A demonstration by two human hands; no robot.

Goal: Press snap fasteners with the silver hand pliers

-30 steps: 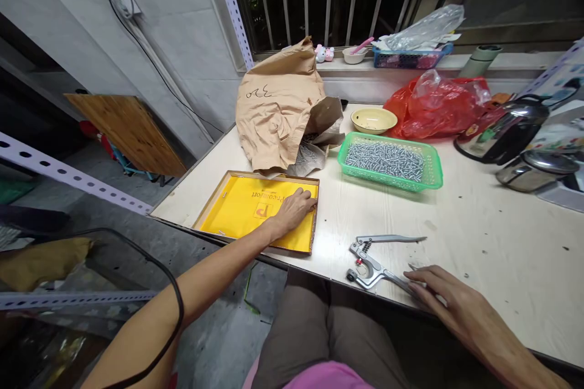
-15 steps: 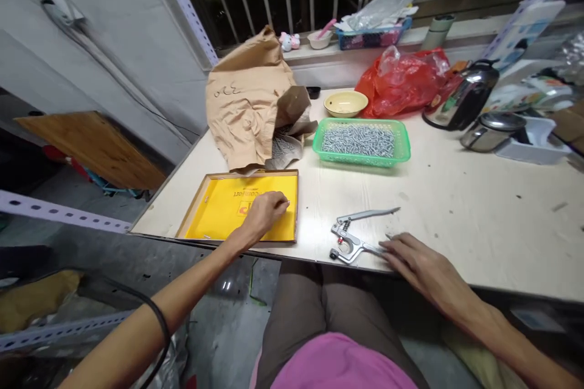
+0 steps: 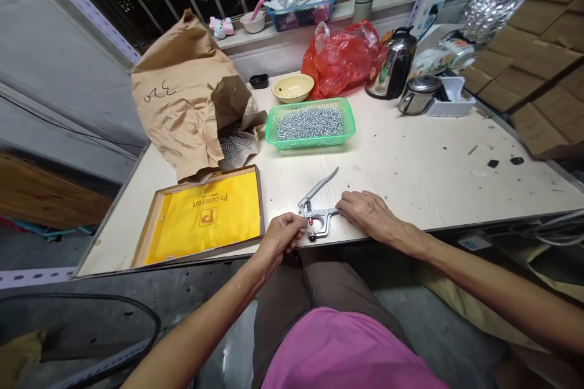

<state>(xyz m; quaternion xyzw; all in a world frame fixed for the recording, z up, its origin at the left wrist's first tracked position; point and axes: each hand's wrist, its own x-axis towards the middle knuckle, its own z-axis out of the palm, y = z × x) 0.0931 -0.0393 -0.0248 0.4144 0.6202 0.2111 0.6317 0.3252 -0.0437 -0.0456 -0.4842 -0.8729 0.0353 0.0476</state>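
Note:
Snap-fastener pliers [image 3: 314, 216] lie on the pale table [image 3: 410, 188] near its front edge, their jaw toward me. My left hand [image 3: 283, 237] pinches its fingers right against the jaw, and anything between them is hidden. My right hand [image 3: 367, 209] lies over the end of the pliers' lower handle. To the left, a yellow printed card [image 3: 203, 216] sits in a shallow cardboard tray [image 3: 260, 200]. A green plastic basket [image 3: 310, 140] full of small metal studs stands beyond the pliers, out of reach of my fingers.
A torn brown paper bag [image 3: 177, 97] spills studs at the table's left. Behind the basket stand a yellow bowl [image 3: 292, 88], a red plastic bag [image 3: 340, 58], a steel kettle [image 3: 392, 64] and a steel cup [image 3: 420, 94]. Corrugated cardboard [image 3: 533, 55] leans at the right.
My left hand has left the yellow card and reached the pliers' jaw. My right hand has moved onto the handle, and the pliers' handles now angle further away. The view has swung left.

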